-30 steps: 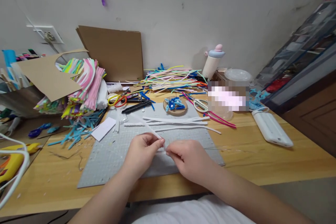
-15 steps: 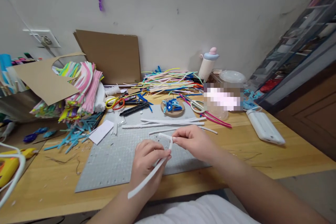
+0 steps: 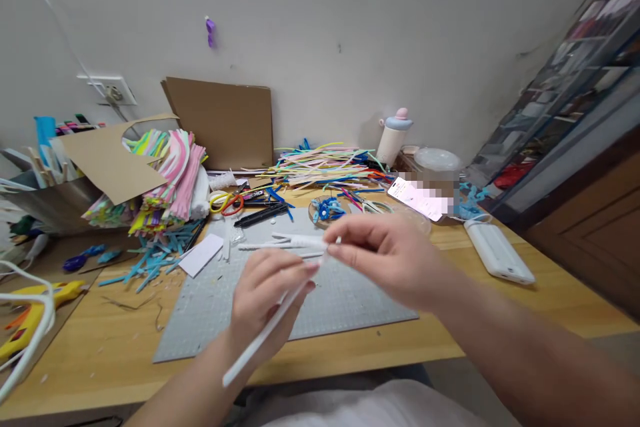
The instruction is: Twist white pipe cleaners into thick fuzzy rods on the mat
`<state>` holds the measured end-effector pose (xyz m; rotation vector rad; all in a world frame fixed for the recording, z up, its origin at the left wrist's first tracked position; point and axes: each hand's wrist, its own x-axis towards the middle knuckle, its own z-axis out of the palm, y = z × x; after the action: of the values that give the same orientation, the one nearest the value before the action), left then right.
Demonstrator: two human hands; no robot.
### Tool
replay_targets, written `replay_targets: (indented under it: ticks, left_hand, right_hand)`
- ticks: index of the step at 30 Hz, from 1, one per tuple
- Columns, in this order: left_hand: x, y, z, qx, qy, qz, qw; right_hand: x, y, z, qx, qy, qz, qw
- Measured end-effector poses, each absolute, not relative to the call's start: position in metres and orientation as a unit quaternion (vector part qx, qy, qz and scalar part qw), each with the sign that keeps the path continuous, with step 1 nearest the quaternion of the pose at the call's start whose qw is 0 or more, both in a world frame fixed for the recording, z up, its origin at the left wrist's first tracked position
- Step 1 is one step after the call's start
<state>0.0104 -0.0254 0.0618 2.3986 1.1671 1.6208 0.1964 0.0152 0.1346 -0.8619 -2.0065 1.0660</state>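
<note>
Centrally, a white fuzzy strip point(image 3: 260, 339) is held above the grey cutting mat point(image 3: 360, 303) on the worktop point(image 3: 380, 340). Its free tail, slim, flat-looking and gently curved, slants down across the left wrist. Left hand point(image 3: 267, 290): fingers curled, thumb and fingertips closed on the strip. Right hand point(image 3: 395, 257): thumb and forefinger pinched at its upper part. Near the right fingertips the strip appears thicker and ridged, though blur and white strips point(image 3: 253, 247) behind obscure its outline.
</note>
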Motion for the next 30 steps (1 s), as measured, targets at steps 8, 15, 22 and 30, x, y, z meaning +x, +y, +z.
replay_targets:
  ticks: [8,15,22,30]
  left_hand:
    - [0.027,-0.017,0.085,0.634,0.498,0.569,0.163]
    - [0.026,-0.015,0.118,0.704,0.526,0.47,0.086]
    - [0.062,0.024,0.108,0.725,0.514,0.402,0.222]
    - [0.079,0.058,0.098,0.678,0.503,0.416,0.339]
  right_hand:
    - [0.227,0.062,0.255,-0.224,-0.582,0.535,0.57]
    - [0.21,0.09,0.203,-0.138,-0.296,0.675,0.662]
    - [0.17,0.086,0.109,-0.08,-0.159,0.751,0.636]
    - [0.195,0.08,0.1,-0.138,-0.105,0.73,0.66]
